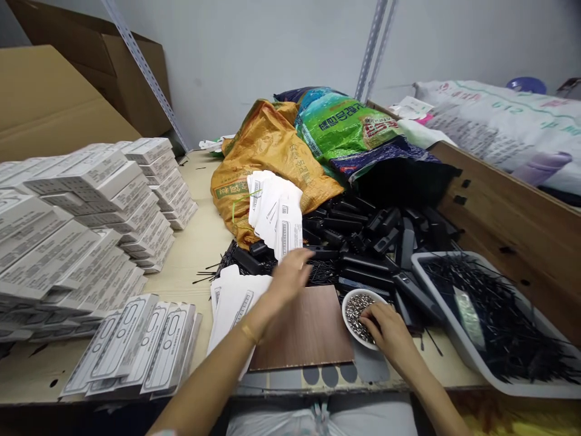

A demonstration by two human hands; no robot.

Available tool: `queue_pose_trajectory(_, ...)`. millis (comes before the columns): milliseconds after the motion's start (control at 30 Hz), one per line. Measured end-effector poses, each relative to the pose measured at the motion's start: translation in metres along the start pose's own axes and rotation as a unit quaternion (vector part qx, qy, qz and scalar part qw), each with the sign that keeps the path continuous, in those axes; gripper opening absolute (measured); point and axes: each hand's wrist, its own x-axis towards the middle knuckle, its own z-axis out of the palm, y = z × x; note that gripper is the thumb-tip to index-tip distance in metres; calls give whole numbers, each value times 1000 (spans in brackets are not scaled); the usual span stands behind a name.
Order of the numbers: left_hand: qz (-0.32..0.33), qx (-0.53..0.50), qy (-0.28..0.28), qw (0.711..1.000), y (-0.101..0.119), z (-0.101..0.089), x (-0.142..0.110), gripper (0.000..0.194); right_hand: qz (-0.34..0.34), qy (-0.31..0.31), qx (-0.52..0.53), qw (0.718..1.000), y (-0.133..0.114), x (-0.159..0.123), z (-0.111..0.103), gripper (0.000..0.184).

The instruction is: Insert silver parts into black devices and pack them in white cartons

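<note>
My left hand (292,277), blurred by motion, is over the upper left of a brown wood-grain board (303,333). It is closest to a fan of flat white printed cartons (278,206) and thin black rods (323,272); whether it holds anything is unclear. The fingers of my right hand (388,330) are bent together inside a white bowl (347,295) of small silver metal pieces (356,315). What lies between these fingertips is hidden. More flat white cartons (240,303) lie left of the board, partly under my left forearm.
Folded white boxes (86,224) are stacked at left, with several more (136,345) in front. Black handheld devices (367,242) pile up behind the bowl, before orange (272,151) and green (340,121) sacks. A tray (483,369) of black rods stands right, beside a wooden side board (512,236).
</note>
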Motion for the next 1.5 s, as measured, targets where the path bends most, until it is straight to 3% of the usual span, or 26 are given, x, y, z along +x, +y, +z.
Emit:
queue_pose_trajectory(100, 94, -20, -88, 991, 54, 50, 58, 31, 99, 53, 152, 982, -7, -2, -4, 20)
queue_pose_trajectory(167, 105, -16, -129, 986, 72, 73, 83, 28, 182, 80, 301, 933, -14, -2, -7, 24)
queue_pose_trajectory(233, 94, -9, -159, 983, 75, 84, 99, 25, 232, 88, 444, 861, -23, 0, -9, 29)
queue_pose_trajectory(300, 82, -12, -179, 980, 69, 87, 106, 25, 256, 84, 541, 796, -33, 3, -11, 31)
queue_pose_trajectory(400, 63, -36, -190, 979, 48, 79, 102, 33, 278, 71, 609, 740, -45, 8, -10, 35)
queue_pose_trajectory(533, 15, -105, -160, 981, 10, 60, 79, 40, 280, 55, 642, 711, -54, 14, -2, 33)
queue_pose_trajectory(667, -49, -217, -80, 972, -19, 43, 44, 44, 268, 36, 670, 691, -60, 19, 9, 29)
queue_pose_trajectory(767, -102, -304, -19, 947, -19, 35, 13, 44, 269, 38, 650, 710, -66, 22, 16, 30)
queue_pose_trajectory(833, -153, -441, 11, 884, -9, 31, -9, 46, 251, 56, 604, 755, -72, 25, 20, 29)
queue_pose_trajectory(867, -188, -534, 26, 824, -3, 30, -19, 46, 234, 67, 573, 783, -77, 25, 22, 28)
queue_pose_trajectory(967, -297, -756, 80, 578, 16, 28, -41, 40, 166, 90, 460, 868, -90, 25, 29, 21)
queue_pose_trajectory(1000, -323, -782, 94, 525, 20, 27, -45, 35, 140, 96, 420, 891, -94, 24, 31, 18)
queue_pose_trajectory(1067, -358, -803, 114, 463, 27, 26, -49, 24, 85, 114, 346, 927, -100, 22, 34, 12)
queue_pose_trajectory(1133, -377, -809, 121, 434, 31, 25, -50, 17, 31, 141, 288, 947, -103, 20, 36, 8)
queue_pose_trajectory(1200, -384, -808, 126, 428, 33, 23, -50, 13, -18, 173, 243, 954, -104, 19, 37, 8)
queue_pose_trajectory(1367, -374, -803, 141, 443, 37, 20, -52, 14, -105, 224, 164, 955, -104, 19, 41, 12)
queue_pose_trajectory(1500, -357, -801, 152, 456, 36, 19, -55, 19, -86, 214, 185, 955, -106, 19, 44, 12)
